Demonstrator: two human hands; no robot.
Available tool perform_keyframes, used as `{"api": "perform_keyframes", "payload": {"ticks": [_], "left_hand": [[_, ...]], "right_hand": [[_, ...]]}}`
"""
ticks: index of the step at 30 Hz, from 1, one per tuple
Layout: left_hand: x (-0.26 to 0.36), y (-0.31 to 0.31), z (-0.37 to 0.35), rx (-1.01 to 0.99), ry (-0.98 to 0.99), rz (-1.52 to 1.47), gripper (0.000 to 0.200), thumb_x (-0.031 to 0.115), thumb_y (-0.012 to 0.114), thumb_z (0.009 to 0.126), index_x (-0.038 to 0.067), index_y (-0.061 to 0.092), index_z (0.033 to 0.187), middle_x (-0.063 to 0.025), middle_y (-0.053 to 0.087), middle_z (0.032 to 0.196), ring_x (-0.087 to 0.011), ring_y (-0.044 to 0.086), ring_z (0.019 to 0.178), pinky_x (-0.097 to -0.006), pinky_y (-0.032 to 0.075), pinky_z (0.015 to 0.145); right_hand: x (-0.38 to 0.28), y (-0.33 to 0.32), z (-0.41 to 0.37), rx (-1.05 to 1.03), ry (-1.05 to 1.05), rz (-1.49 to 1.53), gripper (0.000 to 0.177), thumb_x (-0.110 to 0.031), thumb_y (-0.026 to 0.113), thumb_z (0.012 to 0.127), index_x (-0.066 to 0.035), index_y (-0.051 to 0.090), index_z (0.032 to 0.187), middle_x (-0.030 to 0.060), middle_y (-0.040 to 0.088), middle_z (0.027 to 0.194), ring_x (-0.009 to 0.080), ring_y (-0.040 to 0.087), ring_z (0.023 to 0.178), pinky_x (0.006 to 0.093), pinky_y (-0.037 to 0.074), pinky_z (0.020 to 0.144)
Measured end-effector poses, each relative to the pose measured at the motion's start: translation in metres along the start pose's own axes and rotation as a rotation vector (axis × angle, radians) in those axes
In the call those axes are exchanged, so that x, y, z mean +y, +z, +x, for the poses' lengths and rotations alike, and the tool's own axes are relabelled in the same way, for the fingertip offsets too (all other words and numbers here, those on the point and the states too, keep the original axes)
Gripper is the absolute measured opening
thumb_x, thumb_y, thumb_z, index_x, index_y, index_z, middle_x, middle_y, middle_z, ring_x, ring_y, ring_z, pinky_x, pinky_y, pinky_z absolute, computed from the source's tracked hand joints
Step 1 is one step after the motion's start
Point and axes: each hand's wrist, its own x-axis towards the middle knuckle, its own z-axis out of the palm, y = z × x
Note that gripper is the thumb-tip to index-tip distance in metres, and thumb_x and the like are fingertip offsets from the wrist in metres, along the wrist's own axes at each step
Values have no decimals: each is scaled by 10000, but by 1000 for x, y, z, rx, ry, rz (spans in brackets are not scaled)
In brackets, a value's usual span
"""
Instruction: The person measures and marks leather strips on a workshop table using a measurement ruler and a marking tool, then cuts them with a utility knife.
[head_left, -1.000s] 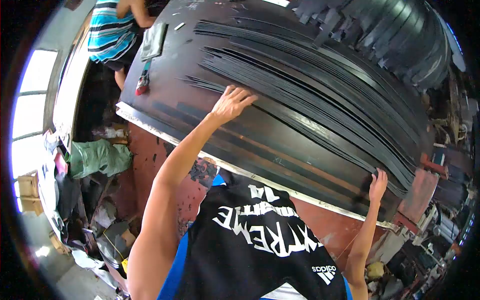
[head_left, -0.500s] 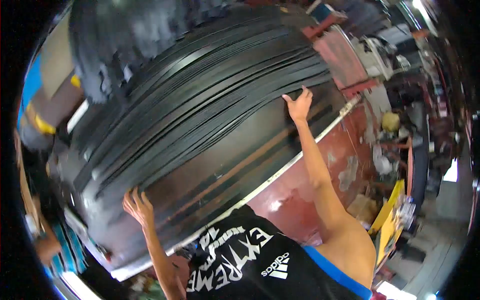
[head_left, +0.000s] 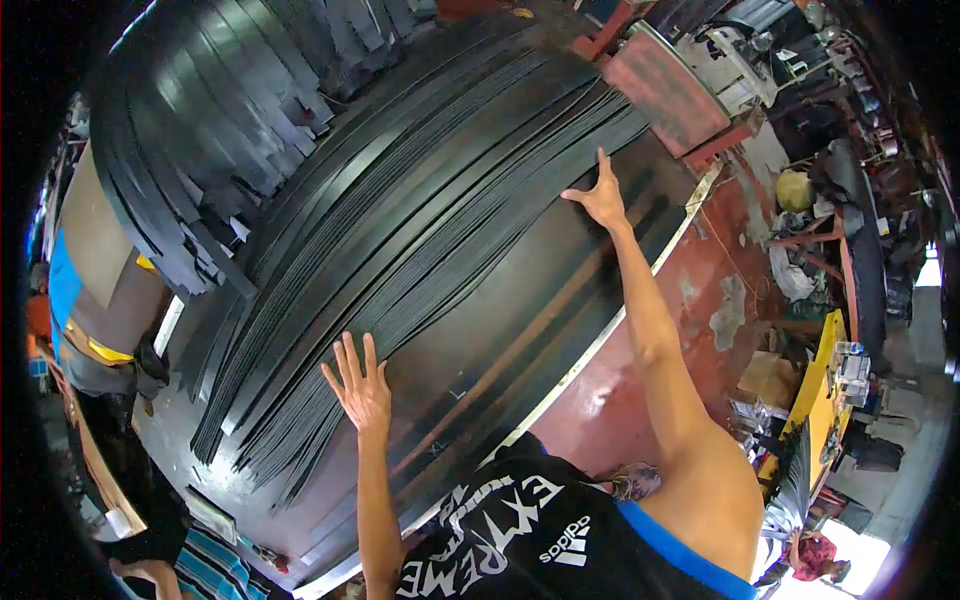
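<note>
Long thin black strips (head_left: 430, 240) lie side by side in bundles across a dark table (head_left: 500, 325). My left hand (head_left: 361, 385), fingers spread, is at the near edge of the strips, toward their lower-left ends. Farther right, my right hand (head_left: 603, 197) is at the same near edge, thumb and index finger stretched apart. Neither hand grips anything; whether the fingertips touch the strips is hard to tell.
Wide black sheets (head_left: 220, 90) hang at the upper left. A red metal block (head_left: 665, 90) stands beyond the table's right end. A yellow bench (head_left: 825, 400) is at the right. Another person in red (head_left: 812, 555) appears at the lower right, and a person's arm (head_left: 150, 572) at the lower left.
My left hand has moved right and up along the strips, its fingers now spread. My right hand stays near the same part of the strips. The view has shifted, showing the strips' lower-left ends more clearly.
</note>
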Motion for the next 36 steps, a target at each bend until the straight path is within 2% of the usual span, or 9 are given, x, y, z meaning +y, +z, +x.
{"api": "perform_keyframes", "payload": {"ticks": [5,9,10,14,21,25,31,35,36], "left_hand": [[2,-4,-1,-39,-13,0,695,227,718,867,188,431,1499,-129,347,1587,-320,314,1467,-599,191,1186],[-1,-15,-3,-20,-73,-70,730,369,694,878,173,401,1518,-143,289,1610,-347,264,1482,-638,159,1172],[-5,-17,-5,-20,-81,-86,761,425,687,875,174,386,1527,-146,268,1618,-355,254,1484,-652,159,1164],[-21,-26,-14,-81,-173,-21,741,391,703,873,162,409,1513,-156,270,1615,-356,251,1487,-639,173,1164],[-58,-31,-88,-54,-344,-1,757,372,702,871,197,374,1530,-156,251,1619,-360,247,1487,-665,164,1155],[-114,-33,-148,-15,-492,122,786,361,703,869,204,342,1549,-172,229,1624,-382,229,1489,-700,144,1140],[-135,-41,-141,96,-785,37,943,462,771,779,281,285,1567,-175,139,1642,-487,135,1480,-807,135,1056],[-114,-33,-141,254,-1017,-115,974,433,797,775,205,283,1570,-265,105,1623,-555,88,1461,-780,123,1079],[-115,-32,-141,284,-978,-120,967,409,795,782,164,285,1567,-304,105,1608,-579,84,1449,-736,141,1111]], "right_hand": [[-21,12,-26,13,-97,-111,1179,-272,926,627,-83,236,1564,343,133,1591,492,253,1442,504,226,1198],[-92,28,-85,-360,-759,-288,1060,-569,791,706,-195,298,1565,273,99,1627,474,194,1474,573,139,1202],[-99,39,-92,-396,-822,-257,1013,-661,688,750,-216,294,1570,231,106,1641,454,176,1487,573,129,1204],[-120,62,-75,-392,-947,-327,943,-639,652,795,-211,314,1564,224,127,1639,426,193,1489,570,130,1205],[-138,57,-72,-440,-1018,-371,924,-513,711,813,-102,327,1545,237,195,1617,427,218,1473,565,183,1181],[-131,65,-72,-457,-1028,-391,961,-504,716,817,-144,256,1581,191,127,1649,406,162,1501,540,147,1209],[-137,60,-76,-507,-1003,-390,955,-405,741,827,-161,222,1590,180,79,1659,387,135,1513,524,118,1225],[-135,63,-77,-510,-997,-431,978,-396,749,827,-174,189,1598,192,63,1657,390,129,1513,531,112,1225],[-136,63,-79,-506,-994,-430,977,-393,751,831,-177,187,1599,194,61,1657,390,130,1513,537,110,1223]]}}
